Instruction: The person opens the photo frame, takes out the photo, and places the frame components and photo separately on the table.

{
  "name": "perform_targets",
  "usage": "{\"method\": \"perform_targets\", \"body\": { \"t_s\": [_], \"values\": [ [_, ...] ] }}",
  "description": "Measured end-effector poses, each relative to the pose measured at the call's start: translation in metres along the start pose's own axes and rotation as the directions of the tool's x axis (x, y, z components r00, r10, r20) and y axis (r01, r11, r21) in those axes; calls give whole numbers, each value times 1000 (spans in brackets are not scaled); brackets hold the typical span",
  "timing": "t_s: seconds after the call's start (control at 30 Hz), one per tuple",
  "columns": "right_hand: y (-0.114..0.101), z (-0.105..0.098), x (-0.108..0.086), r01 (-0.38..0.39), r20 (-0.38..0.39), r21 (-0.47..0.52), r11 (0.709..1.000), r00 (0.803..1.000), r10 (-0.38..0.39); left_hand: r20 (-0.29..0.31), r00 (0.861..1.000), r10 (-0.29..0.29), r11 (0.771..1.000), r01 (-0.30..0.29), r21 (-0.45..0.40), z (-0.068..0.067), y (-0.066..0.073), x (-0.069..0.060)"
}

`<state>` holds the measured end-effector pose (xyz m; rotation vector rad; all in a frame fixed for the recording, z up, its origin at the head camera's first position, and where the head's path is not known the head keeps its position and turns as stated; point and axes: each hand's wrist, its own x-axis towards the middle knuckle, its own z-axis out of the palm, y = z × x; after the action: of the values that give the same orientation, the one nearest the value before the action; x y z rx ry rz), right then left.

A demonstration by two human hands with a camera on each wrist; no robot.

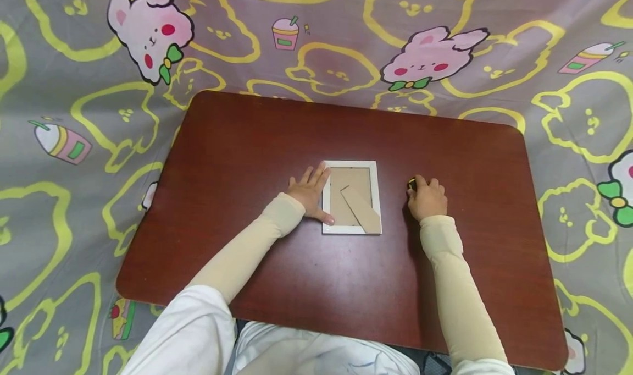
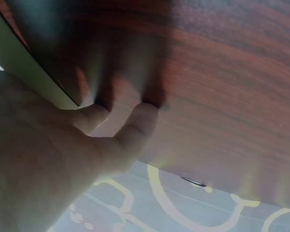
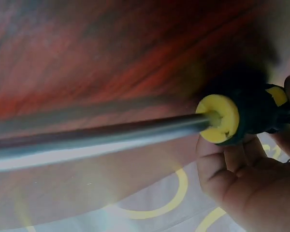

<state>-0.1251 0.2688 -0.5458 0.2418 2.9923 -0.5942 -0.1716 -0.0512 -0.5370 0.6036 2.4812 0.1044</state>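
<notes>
A white picture frame lies back side up on the table, its tan backing board and slanted stand flap showing. My left hand rests spread on its left edge, thumb at the lower left corner. In the left wrist view, fingers of the left hand touch the wood beside the frame's edge. To the right of the frame, my right hand grips a black and yellow screwdriver handle. The right wrist view shows the handle in the right hand, with its metal shaft over the wood.
The reddish-brown table has rounded corners. Patterned cloth with yellow outlines and pink rabbits hangs behind it and at both sides. The person's lap is at the near edge.
</notes>
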Motion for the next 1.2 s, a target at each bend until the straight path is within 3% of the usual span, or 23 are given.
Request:
{"method": "perform_targets", "body": {
  "t_s": [0.1,0.2,0.27,0.3,0.37,0.47,0.53,0.63,0.7,0.9,1.1,1.2],
  "values": [
    [-2,2,-4,5,-79,0,1000,997,-5,-5,1000,-4,1000,4,2,1,0,0],
    [-13,6,-13,52,-234,13,999,971,-47,-2,1000,-5,1000,5,0,-2,1,-1],
    [-23,9,-23,93,-268,46,995,960,-78,-4,1000,-4,1000,4,-4,-3,2,-1],
    [-30,10,-28,112,-243,80,991,966,-90,-7,1000,-4,1000,4,-6,-3,3,-1],
    [-42,12,-38,125,-122,166,978,987,-105,-12,1000,-4,1000,4,-10,-3,3,-1],
    [-55,16,-50,56,85,270,961,993,-82,-36,999,8,1000,-9,-26,-3,3,-4],
    [-61,19,-56,31,124,305,952,990,-72,-48,999,16,999,-18,-36,-2,2,-5],
    [-65,22,-62,13,107,365,931,993,-56,-67,998,21,999,-24,-46,1,0,-5],
    [-66,23,-65,-15,111,438,899,993,-37,-73,997,22,998,-26,-52,3,-1,-3],
    [-64,26,-67,-102,177,681,725,984,-28,-116,992,40,994,-52,-99,5,-6,-2],
    [-62,24,-68,-133,202,742,658,979,-30,-148,988,41,990,-60,-125,5,-6,-5],
    [-63,20,-67,-173,220,780,602,976,-5,-160,986,36,985,-63,-162,4,-4,-7]
  ]
}}
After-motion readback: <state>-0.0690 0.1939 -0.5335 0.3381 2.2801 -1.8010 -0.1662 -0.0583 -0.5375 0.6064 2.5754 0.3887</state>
